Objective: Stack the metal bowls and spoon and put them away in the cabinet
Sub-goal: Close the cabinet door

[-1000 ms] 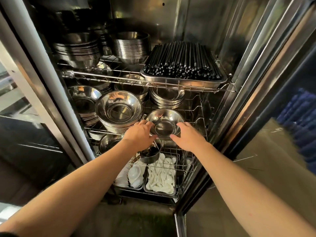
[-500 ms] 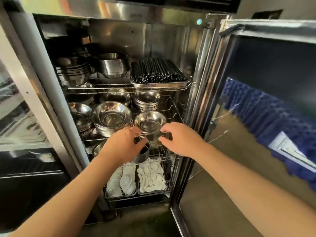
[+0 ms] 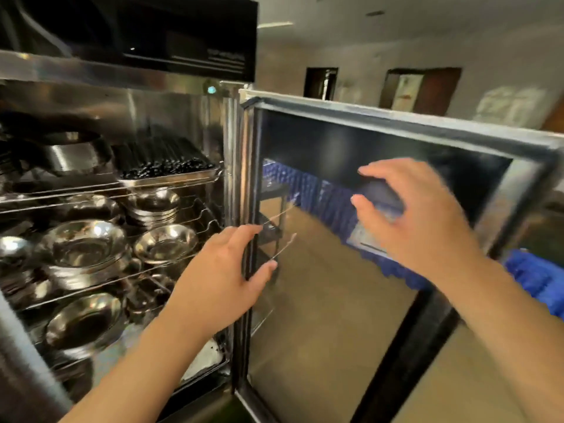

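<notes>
The steel cabinet (image 3: 189, 96) stands open at the left, its wire shelves full of metal bowls. A small metal bowl (image 3: 166, 243) sits at the front right of the middle shelf, beside a larger stack of bowls (image 3: 87, 248). My left hand (image 3: 225, 279) is outside the shelves, fingers spread and empty, at the hinge edge of the glass door (image 3: 381, 239). My right hand (image 3: 418, 221) is raised in front of the door's glass, fingers apart, holding nothing. No spoon is in view in either hand.
A tray of black chopsticks (image 3: 168, 166) lies on the top shelf next to stacked bowls (image 3: 76, 151). Another bowl (image 3: 85, 322) rests on the lower shelf. Blue crates (image 3: 537, 276) stand behind the door at the right. Doorways (image 3: 421, 90) show in the far wall.
Both hands let go of the small bowl and drew back out of the cabinet, moving right toward the open door. The view swung up and to the right.
</notes>
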